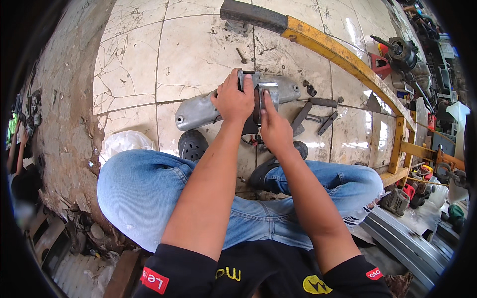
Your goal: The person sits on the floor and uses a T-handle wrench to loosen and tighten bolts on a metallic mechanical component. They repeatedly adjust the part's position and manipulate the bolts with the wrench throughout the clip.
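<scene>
A long grey cast-metal arm (195,111) lies crosswise on the tiles in front of my feet, with a round hole near its left end. Over its middle stands a grey metal bracket (269,87) with a dark inner side. My left hand (234,101) wraps round the bracket's left side, thumb near its top edge. On its right, my right hand (276,130) grips the lower part, with the index finger lying along the curved face. My palms hide the lower bracket and where it meets the arm.
Dark metal tools and bars (316,118) lie right of the bracket. Beyond it are a bolt (242,55) and small loose hardware. A yellow steel beam (343,55) arches across the upper right. Plastic sheeting (128,144) lies by my left knee; clutter lines the right side.
</scene>
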Demonstrator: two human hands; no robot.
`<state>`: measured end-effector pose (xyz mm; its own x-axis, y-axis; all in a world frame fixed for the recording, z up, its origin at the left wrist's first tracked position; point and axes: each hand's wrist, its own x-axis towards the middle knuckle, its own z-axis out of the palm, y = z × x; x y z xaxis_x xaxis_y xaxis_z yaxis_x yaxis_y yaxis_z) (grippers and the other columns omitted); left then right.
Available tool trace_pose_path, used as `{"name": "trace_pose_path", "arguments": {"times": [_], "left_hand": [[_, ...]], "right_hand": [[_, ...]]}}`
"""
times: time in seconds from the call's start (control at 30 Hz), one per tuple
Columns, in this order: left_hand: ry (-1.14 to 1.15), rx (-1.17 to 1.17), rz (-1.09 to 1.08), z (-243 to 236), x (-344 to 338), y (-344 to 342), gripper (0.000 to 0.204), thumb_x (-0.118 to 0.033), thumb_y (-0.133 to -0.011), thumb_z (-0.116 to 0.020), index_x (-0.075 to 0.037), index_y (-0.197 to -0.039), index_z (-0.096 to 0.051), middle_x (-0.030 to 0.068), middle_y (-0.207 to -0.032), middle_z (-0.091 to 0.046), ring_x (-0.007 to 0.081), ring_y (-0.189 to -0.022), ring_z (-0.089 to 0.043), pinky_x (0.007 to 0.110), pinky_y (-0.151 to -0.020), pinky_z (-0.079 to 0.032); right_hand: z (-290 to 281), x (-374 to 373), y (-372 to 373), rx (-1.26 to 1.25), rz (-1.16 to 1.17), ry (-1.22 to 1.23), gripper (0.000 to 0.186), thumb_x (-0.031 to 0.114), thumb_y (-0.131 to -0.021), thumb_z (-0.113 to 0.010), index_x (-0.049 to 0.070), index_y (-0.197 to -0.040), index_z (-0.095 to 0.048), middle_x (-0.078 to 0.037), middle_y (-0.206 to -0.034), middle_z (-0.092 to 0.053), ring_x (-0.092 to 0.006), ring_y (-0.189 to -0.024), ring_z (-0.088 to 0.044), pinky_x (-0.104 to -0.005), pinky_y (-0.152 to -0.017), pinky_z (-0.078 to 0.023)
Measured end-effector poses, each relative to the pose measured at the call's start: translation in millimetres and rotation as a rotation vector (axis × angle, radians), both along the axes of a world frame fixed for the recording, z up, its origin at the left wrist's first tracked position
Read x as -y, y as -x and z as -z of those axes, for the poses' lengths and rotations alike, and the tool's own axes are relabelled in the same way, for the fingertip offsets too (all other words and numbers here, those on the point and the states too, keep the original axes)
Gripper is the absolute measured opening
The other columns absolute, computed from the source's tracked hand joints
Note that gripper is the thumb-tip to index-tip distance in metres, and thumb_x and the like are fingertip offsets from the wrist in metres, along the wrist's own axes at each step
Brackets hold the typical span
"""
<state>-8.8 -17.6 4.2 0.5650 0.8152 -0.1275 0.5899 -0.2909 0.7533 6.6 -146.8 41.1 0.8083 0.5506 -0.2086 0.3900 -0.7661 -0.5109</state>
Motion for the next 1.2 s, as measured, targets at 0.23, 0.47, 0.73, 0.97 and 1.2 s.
{"name": "trace_pose_path", "arguments": {"times": [0.23,0.47,0.73,0.97,1.2], "left_hand": [[-0.008,0.015,0.007,-1,-1,-3,0.050,-0.049,-0.097,-0.052,-0.017,-0.134,-0.060,0.0039,-0.130,-0.065,0.0291,-0.121,-0.057,0.058,-0.109,-0.026],[-0.050,-0.024,-0.020,3,-1,-5,0.051,-0.049,-0.097,-0.050,-0.016,-0.134,-0.059,0.0041,-0.131,-0.065,0.0290,-0.121,-0.057,0.058,-0.109,-0.027],[-0.045,-0.006,-0.006,3,-2,-5,0.052,-0.049,-0.096,-0.051,-0.014,-0.134,-0.060,0.0048,-0.131,-0.065,0.0284,-0.121,-0.057,0.056,-0.109,-0.027],[-0.028,0.001,-0.004,2,-3,-6,0.051,-0.048,-0.096,-0.051,-0.014,-0.134,-0.060,0.0050,-0.131,-0.065,0.0279,-0.121,-0.057,0.056,-0.110,-0.027],[-0.045,0.000,0.002,3,-1,-4,0.051,-0.048,-0.096,-0.051,-0.014,-0.134,-0.059,0.0047,-0.130,-0.065,0.0279,-0.120,-0.058,0.056,-0.109,-0.027]], "right_hand": [[13,12,9,0.067,-0.034,0.014,0.057,0.020,-0.100,-0.049,0.021,-0.154,-0.034,-0.020,-0.082,-0.068,-0.0436,-0.072,-0.065,-0.0536,-0.065,-0.050],[13,24,17,-0.047,-0.043,0.041,0.060,0.017,-0.100,-0.049,0.025,-0.156,-0.030,-0.027,-0.086,-0.067,-0.0481,-0.078,-0.064,-0.0548,-0.069,-0.049],[5,13,8,-0.023,-0.018,-0.008,0.061,0.017,-0.099,-0.051,0.026,-0.156,-0.031,-0.025,-0.086,-0.067,-0.0468,-0.077,-0.065,-0.0531,-0.068,-0.050],[-11,-6,-3,-0.136,0.040,0.040,0.067,0.017,-0.096,-0.058,0.025,-0.157,-0.029,-0.026,-0.097,-0.068,-0.0477,-0.088,-0.065,-0.0516,-0.075,-0.051],[0,16,11,-0.107,-0.028,0.021,0.075,0.018,-0.092,-0.063,0.025,-0.157,-0.026,-0.028,-0.094,-0.068,-0.0486,-0.087,-0.065,-0.0533,-0.076,-0.050]]}}
